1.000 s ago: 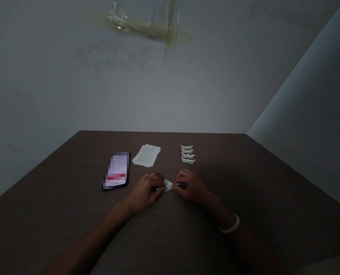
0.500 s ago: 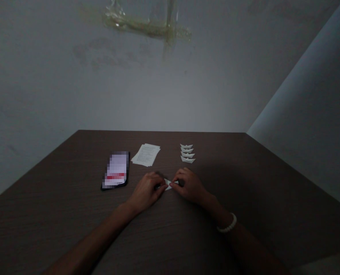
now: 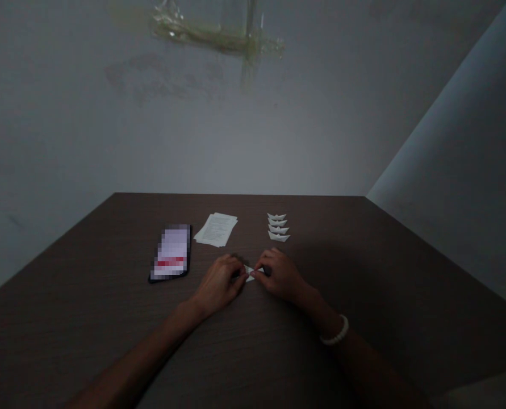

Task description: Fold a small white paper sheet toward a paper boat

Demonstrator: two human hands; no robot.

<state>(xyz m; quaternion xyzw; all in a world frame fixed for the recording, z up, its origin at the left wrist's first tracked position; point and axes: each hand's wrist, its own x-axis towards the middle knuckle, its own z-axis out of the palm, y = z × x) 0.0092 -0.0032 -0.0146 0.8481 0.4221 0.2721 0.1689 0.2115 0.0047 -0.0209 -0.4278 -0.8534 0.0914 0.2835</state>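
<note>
A small folded white paper piece (image 3: 249, 273) lies on the dark wooden table (image 3: 363, 272), pinched from both sides. My left hand (image 3: 218, 283) grips its left end with curled fingers. My right hand (image 3: 280, 275), with a white bead bracelet on the wrist, grips its right end. Most of the paper is hidden between my fingertips. Just beyond my right hand sits a row of several finished white paper boats (image 3: 277, 226).
A phone (image 3: 171, 259) with a lit screen lies to the left of my hands. A small stack of white paper sheets (image 3: 216, 229) rests behind it toward the table's far edge. A grey wall rises behind the table, with tape stuck high on it.
My hands have drawn slightly closer together over the paper piece, and less of it shows. The view has shifted a little; nothing else on the table has moved.
</note>
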